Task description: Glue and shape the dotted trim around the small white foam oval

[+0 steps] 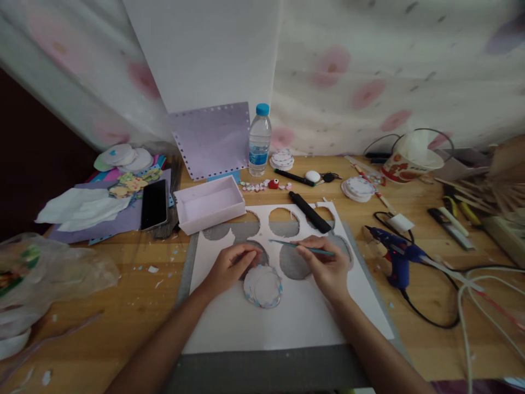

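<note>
My left hand [232, 265] rests fingertips-down on the top edge of a round white paper disc [264, 287] with a pale blue dotted rim. My right hand [326, 265] pinches a thin teal stick [287, 244], a pencil or fine tool, whose tip points left just above the disc. The disc lies on a large white sheet [287, 320] with several round holes cut out, which sits on a grey mat [266, 369].
A pink tray [209, 203], a phone [154, 203] and a water bottle [260, 141] stand behind the sheet. A black tube [310, 212] lies on the sheet's top edge. A blue glue gun [396, 256] with cables lies right. A plastic bag [45, 273] sits left.
</note>
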